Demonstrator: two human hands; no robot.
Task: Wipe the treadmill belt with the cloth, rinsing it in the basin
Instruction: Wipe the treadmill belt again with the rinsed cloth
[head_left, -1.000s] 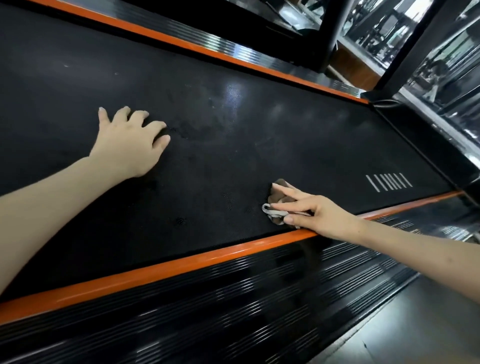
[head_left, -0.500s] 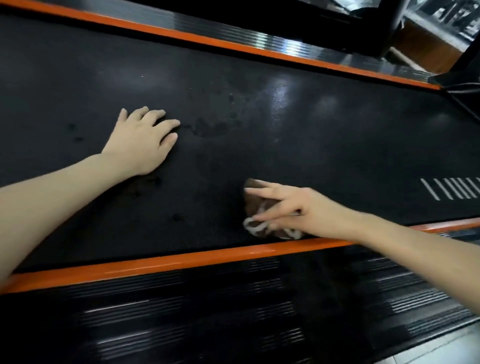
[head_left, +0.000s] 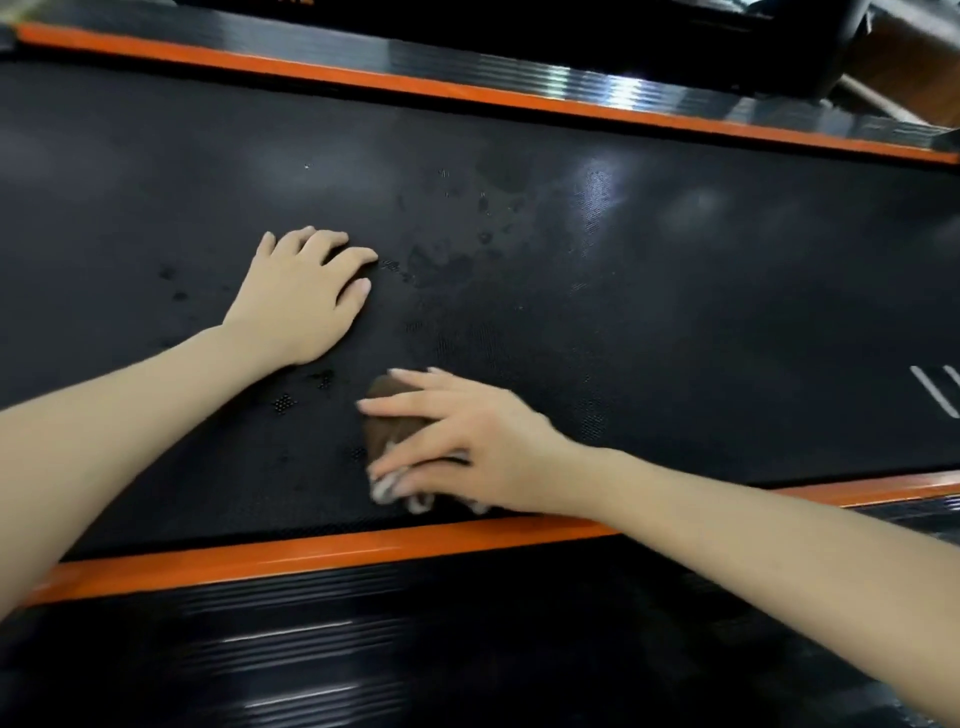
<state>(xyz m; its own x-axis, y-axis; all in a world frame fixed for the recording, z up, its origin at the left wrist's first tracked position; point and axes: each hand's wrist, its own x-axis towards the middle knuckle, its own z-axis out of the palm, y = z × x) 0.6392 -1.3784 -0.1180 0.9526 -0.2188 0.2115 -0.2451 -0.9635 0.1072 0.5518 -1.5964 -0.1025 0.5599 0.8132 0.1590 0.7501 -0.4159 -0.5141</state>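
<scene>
— Black belt (head_left: 675, 312), and what is on it?
— The right grip (head_left: 467, 441) lies flat, fingers spread straight, pressing a brown cloth (head_left: 389, 415) onto the belt; nothing is pinched. The cloth's pale bunched edge pokes out under its near side.
— And the other?
— The left grip (head_left: 306, 296) rests palm down on the belt, beyond and left of the right grip, fingers relaxed, holding nothing.
— Anything close by?
— Wet patches (head_left: 447, 260) lie just past the left grip's fingertips. An orange strip (head_left: 311, 551) runs just on the near side of the right grip.
</scene>
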